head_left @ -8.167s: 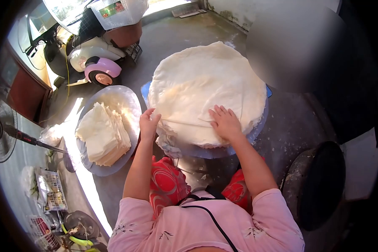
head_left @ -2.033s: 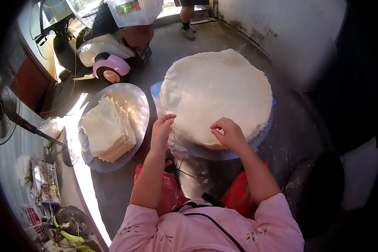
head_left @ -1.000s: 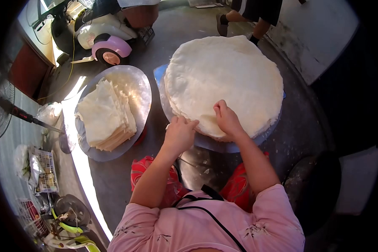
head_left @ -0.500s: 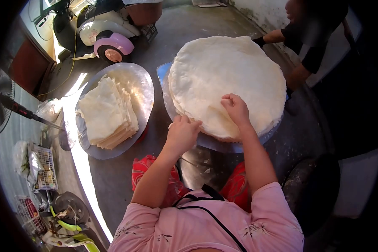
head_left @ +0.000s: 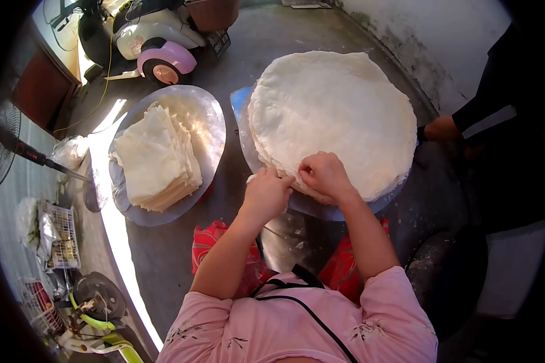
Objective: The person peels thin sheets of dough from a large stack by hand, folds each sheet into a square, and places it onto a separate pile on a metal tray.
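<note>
A tall round stack of thin, pale dough sheets (head_left: 339, 112) rests on a round metal tray (head_left: 312, 207) in front of me. At its near-left edge my left hand (head_left: 266, 195) is closed, the fingers pinching the rim of a sheet. Just right of it, my right hand (head_left: 326, 175) is closed too, thumb and fingers pressed together over the near edge. What lies between its fingertips is hidden. To the left, a stack of folded or cut dough sheets (head_left: 154, 157) sits on a second round metal tray (head_left: 206, 115).
Another person's hand (head_left: 443, 129) is by the right side of the round stack. A scooter (head_left: 163, 60) stands at the back left. A standing fan (head_left: 27, 151) and wire baskets (head_left: 63, 239) are at far left. A mouldy wall (head_left: 418, 54) runs along the right.
My right hand has moved down and left, from over the sheet to the near edge beside my left hand. The other person has leaned back to the right, one hand out of sight.
</note>
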Demonstrator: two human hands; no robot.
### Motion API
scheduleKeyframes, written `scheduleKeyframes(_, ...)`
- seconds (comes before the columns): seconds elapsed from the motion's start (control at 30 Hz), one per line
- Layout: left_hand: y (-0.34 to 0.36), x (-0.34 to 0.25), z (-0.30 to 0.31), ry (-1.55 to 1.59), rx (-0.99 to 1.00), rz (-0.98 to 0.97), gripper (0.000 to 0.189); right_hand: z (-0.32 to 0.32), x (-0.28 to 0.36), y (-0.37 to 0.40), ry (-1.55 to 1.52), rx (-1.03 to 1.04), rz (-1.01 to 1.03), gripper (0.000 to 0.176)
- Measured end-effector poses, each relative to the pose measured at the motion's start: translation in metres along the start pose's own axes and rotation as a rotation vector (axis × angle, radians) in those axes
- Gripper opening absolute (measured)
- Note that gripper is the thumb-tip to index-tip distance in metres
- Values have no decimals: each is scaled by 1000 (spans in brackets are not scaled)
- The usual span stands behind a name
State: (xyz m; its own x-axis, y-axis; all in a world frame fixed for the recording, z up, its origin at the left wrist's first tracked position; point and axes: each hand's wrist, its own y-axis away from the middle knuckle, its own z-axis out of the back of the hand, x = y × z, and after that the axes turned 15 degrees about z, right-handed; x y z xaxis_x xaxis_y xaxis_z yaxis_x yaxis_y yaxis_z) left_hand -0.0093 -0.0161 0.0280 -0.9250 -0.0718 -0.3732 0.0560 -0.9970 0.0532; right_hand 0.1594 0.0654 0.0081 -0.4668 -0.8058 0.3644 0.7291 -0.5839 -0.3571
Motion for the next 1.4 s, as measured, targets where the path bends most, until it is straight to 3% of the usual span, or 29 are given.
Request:
scheduleKeyframes(0.13, 1, 0, 0, -51, 18, -11, 29, 6, 9, -5, -217, -87, -131, 11)
scheduleKeyframes(0.37, 3, -1, 2, -34, 26, -15, 31, -4, -1, -8, -21, -24, -102, 11)
scheduleKeyframes(0.43, 3, -1, 1, -27, 16, -20, 31, -4, -3, -8, -96, -203, -276, 11)
scheduleKeyframes(0.57, 2, -5, -1, -48, -33, -59, 31, -17, -31, -7, -55, -353, -374, 10)
scheduleKeyframes(0.63, -2, -7, -4, 1, -105, -68, 34, -23, -35, -14, -952, -514, -733, 10)
scheduleKeyframes(0.77, -8, -18, -9, -1, -333, -151, 48, -19, -39, -31, -721, -440, -541, 11)
scheduleKeyframes(0.8, -9, -19, -11, 3, -337, -150, 48, -14, -47, -37, -795, -477, -542, 12)
scheduleKeyframes(0.83, -9, -19, -14, -78, -203, -104, 54, -8, -56, -43, -870, -514, -543, 13)
scheduleKeyframes(0.87, -8, -19, -16, -157, -68, -59, 59, 1, -65, -45, -860, -565, -625, 16)
scheduleKeyframes(0.9, -6, -21, -17, -153, -74, -59, 59, 7, -79, -40, -856, -563, -620, 16)
scheduleKeyframes(0.97, -2, -23, -18, -244, -26, -41, 63, 14, -113, -33, -866, -769, -959, 16)
scheduleKeyframes(1.07, -1, -25, -12, -265, -13, -45, 64, 9, -141, -26, -625, -657, -1076, 21)
scheduleKeyframes(1.1, -1, -26, -11, -280, 1, -44, 65, 7, -134, -30, -622, -651, -1075, 21)
scheduleKeyframes(1.17, -3, -28, -12, -288, 10, -27, 65, 3, -101, -48, 443, -192, -595, 40)
scheduleKeyframes(1.23, -6, -32, -16, -304, 18, -15, 65, 7, -77, -72, 425, -226, -295, 58)
scheduleKeyframes(1.3, -9, -33, -23, -315, -13, -7, 64, -16, -91, -100, 237, -380, -30, 63)
scheduleKeyframes(1.33, -10, -34, -25, -320, -15, -4, 64, -19, -92, -111, 232, -383, -28, 63)
scheduleKeyframes(1.4, -11, -35, -27, -341, -84, -15, 60, -20, -93, -133, 233, -263, -48, 46)
